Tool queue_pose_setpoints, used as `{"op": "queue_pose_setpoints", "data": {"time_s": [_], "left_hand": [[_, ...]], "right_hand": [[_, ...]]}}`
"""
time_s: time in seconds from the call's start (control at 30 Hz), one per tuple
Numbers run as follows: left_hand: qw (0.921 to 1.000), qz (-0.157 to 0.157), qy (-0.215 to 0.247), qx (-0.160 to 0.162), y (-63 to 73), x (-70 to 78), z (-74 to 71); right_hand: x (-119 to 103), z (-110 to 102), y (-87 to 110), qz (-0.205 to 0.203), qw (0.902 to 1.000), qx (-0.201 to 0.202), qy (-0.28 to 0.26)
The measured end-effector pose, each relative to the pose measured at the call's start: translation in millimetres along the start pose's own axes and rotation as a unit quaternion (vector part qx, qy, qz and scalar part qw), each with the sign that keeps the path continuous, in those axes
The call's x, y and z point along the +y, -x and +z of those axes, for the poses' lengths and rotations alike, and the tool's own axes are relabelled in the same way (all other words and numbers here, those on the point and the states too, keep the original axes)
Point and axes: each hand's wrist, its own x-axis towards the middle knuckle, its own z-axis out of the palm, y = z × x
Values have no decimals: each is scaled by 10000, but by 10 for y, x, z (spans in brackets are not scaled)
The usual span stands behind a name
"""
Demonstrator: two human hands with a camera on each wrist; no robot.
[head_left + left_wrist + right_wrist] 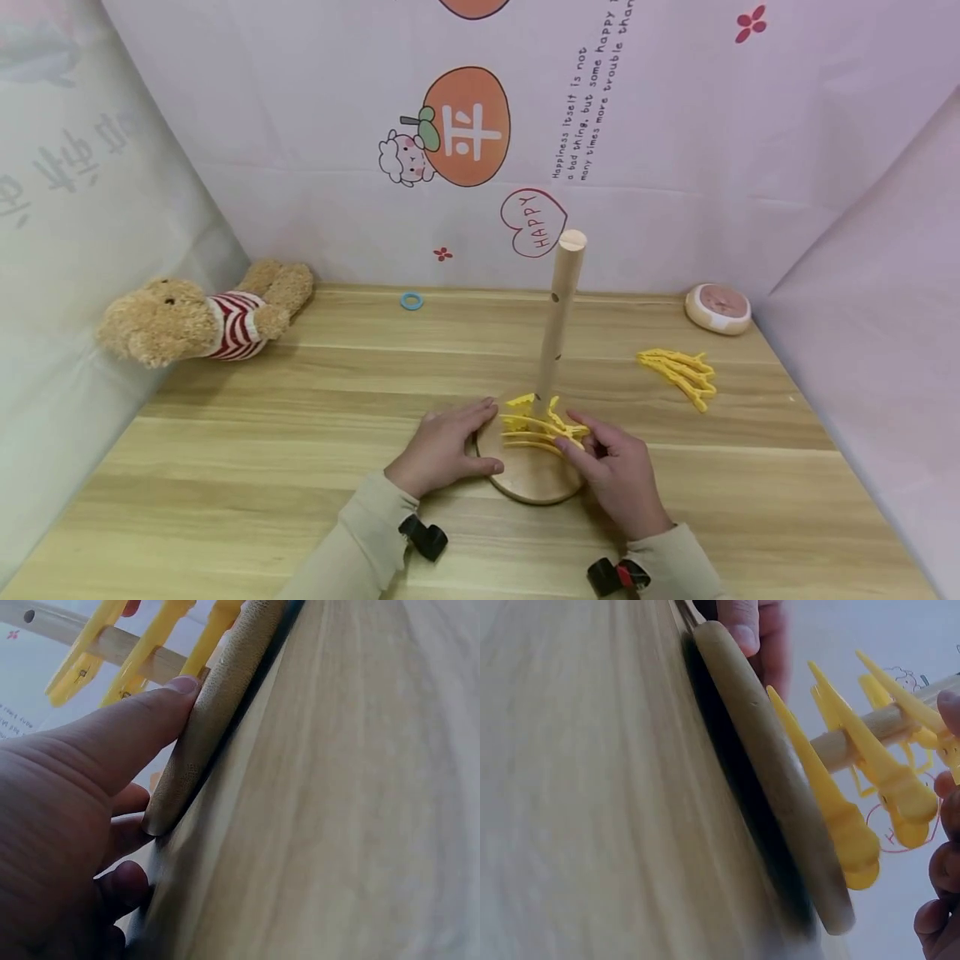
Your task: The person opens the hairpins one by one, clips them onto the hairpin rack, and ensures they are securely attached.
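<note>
Head view: round wooden base (536, 482) on the table (262, 467), well in from the far edge, roughly midway between left and right edges. Wooden post (558, 325) stands up from it, dark holes along its side. Yellow prongs (907, 796) sit low about the post, above the base; whether one piece or several, I cannot tell. Right hand (622, 471): thumb and fingers pinching the yellow prongs at their right-hand end. Left hand (446, 450): gripping the base's left rim, thumb well apart from the other fingers. Yellow branches (678, 367) lie loose toward the right edge. In the far right corner, a round pale item (718, 308). Just inside the far edge, a blue ring (411, 307). Toward the far left corner, a teddy bear (238, 325), lying down, red-striped top.
</note>
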Motion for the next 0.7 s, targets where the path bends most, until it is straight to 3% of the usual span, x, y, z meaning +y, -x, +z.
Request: {"op": "queue_pose_setpoints", "data": {"time_s": [0.17,0.7], "left_hand": [[9998,0,178,49,10,-12,5],[9998,4,162,78,-4,-57,32]], "right_hand": [[41,-13,4,-147,9997,192,80],[83,-56,42,136,9975,430,-545]]}}
